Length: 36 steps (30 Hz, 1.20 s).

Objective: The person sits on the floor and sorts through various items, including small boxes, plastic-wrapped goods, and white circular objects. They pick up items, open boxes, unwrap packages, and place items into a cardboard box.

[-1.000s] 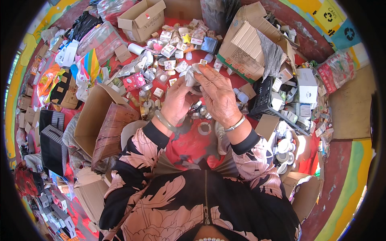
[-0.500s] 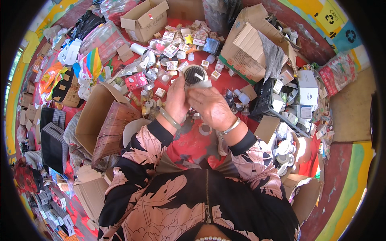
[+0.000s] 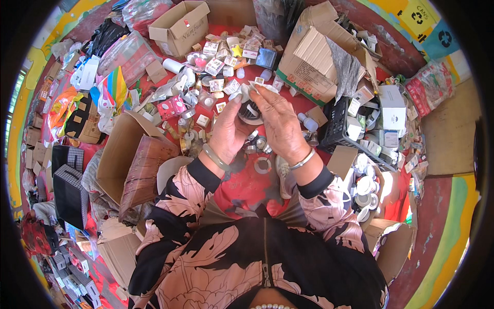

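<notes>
Red floor [image 3: 239, 188], clutter out to every edge, two hands together over the middle!

Between those hands sat a round piece [image 3: 249, 111], dark and ribbed, held up above the loose tins [image 3: 252, 149]. Left hand [image 3: 226, 129] half closed, gripping its left side, thumb up; probably that was the cradle. Right hand [image 3: 279, 121] much flatter, fingers nearly straight, laid over the right side and reaching a pale wrap [image 3: 247, 91] at the top; whether it gripped, I couldn't tell. Holding from both sides likely steadied the piece. Small boxes [image 3: 216, 66] bunched toward the floor's far edge, while a black crate [image 3: 329, 131] near the right edge corralled its packs, presumably against spilling.
</notes>
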Each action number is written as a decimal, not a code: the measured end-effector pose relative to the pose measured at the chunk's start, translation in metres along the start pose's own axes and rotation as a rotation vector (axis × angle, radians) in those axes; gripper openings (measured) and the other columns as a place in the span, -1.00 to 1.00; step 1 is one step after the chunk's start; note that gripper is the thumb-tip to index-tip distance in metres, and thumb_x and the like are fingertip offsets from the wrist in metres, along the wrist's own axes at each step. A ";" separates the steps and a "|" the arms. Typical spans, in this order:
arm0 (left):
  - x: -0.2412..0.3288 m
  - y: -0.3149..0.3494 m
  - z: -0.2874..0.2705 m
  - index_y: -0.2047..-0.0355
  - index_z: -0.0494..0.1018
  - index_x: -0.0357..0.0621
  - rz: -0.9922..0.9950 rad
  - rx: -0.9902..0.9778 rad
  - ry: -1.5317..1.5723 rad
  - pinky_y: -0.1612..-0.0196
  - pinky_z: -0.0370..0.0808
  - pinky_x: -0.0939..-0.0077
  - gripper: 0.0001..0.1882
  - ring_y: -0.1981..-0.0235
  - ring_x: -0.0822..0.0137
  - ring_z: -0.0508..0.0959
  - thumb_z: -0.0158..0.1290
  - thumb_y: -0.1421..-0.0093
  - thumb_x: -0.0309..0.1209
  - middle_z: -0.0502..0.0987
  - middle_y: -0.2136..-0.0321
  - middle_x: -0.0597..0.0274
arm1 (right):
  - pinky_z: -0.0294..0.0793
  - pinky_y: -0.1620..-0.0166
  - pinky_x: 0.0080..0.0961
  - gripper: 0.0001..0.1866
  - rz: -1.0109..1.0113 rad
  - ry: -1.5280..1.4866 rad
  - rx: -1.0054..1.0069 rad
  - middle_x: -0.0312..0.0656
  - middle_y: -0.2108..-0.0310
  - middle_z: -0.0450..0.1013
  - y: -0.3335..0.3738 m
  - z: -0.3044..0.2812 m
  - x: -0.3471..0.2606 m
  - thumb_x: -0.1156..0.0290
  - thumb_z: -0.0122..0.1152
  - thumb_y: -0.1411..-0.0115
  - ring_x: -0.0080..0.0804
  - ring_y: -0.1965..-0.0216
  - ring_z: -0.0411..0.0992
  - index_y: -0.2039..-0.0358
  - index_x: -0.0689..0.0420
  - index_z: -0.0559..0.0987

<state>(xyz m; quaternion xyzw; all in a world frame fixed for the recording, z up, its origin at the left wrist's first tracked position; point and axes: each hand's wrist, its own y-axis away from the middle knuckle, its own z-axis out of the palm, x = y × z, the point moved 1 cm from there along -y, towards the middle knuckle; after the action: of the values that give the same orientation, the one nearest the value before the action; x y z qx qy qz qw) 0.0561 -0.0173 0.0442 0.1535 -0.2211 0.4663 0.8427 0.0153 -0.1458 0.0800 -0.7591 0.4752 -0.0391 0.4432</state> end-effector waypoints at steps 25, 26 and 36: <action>0.009 0.003 0.004 -0.09 0.17 -0.22 -0.060 -0.272 -0.097 -0.03 0.41 0.24 -0.43 0.03 0.23 0.44 0.04 -0.15 -0.20 0.38 0.03 0.13 | 0.41 0.23 -0.43 -0.73 0.173 0.033 0.190 -0.16 0.36 0.43 -0.003 -0.016 0.010 0.68 0.19 0.17 -0.21 0.31 0.40 0.37 0.18 0.57; 0.009 0.003 0.003 -0.07 0.19 -0.26 -0.068 -0.257 -0.128 -0.03 0.41 0.27 -0.43 0.05 0.26 0.45 0.08 -0.12 -0.27 0.40 0.06 0.12 | 0.41 0.23 -0.41 -0.74 0.198 0.015 0.168 -0.16 0.35 0.44 -0.003 -0.018 0.011 0.69 0.18 0.16 -0.21 0.31 0.40 0.37 0.19 0.57; 0.009 -0.006 -0.004 0.02 0.29 -0.32 0.005 -0.151 -0.046 0.07 0.48 0.32 -0.57 0.12 0.28 0.49 0.00 -0.18 -0.29 0.46 0.15 0.10 | 0.42 0.19 -0.38 -0.77 0.314 -0.158 -0.104 -0.09 0.34 0.44 0.007 -0.015 0.027 0.68 0.13 0.15 -0.14 0.28 0.42 0.40 0.21 0.57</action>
<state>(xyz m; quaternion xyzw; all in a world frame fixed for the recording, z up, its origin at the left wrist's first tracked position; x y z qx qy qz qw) 0.0668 -0.0123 0.0451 0.0995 -0.2756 0.4468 0.8453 0.0179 -0.1767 0.0749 -0.6981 0.5532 0.1150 0.4398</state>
